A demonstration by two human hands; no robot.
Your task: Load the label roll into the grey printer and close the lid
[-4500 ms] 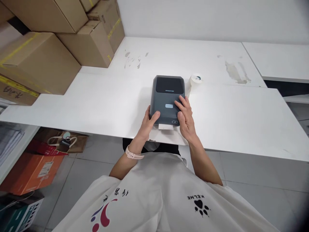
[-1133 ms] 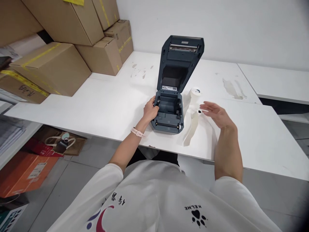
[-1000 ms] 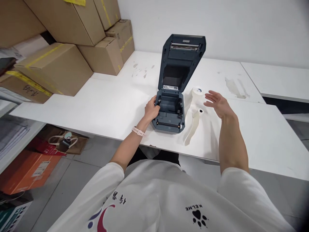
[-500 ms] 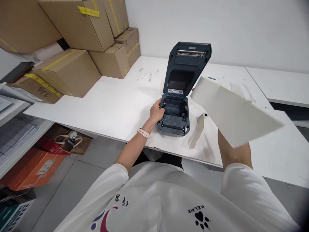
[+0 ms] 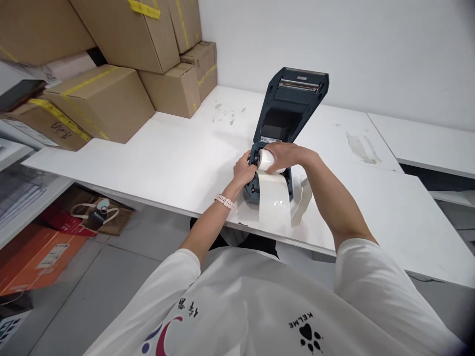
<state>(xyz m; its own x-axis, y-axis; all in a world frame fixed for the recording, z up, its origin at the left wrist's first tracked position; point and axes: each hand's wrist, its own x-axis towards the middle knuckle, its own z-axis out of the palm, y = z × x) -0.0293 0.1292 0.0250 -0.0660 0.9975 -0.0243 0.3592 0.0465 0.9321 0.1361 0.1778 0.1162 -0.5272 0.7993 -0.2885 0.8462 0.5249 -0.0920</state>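
A dark blue-grey label printer (image 5: 273, 118) stands on the white table with its lid raised. My right hand (image 5: 284, 154) is closed over a white label roll (image 5: 264, 160), which sits at the printer's inner bay. From the roll a loose label strip (image 5: 275, 200) runs toward me, over the printer's front edge and onto the table. My left hand (image 5: 244, 170) grips the printer's left side wall, thumb at the rim. Part of the roll and the right side of the bay are hidden by my right hand.
Taped cardboard boxes (image 5: 100, 106) are stacked at the table's left back. A curled paper strip (image 5: 303, 202) lies on the table (image 5: 178, 158) right of the printer. Farther right is a pale scrap (image 5: 361, 148). An orange box (image 5: 33, 257) stands on the floor at left.
My right hand has moved left from beside the printer, bringing the label roll into its open bay. The strip that hung at the right now lies over the printer's front. My left hand stays put.
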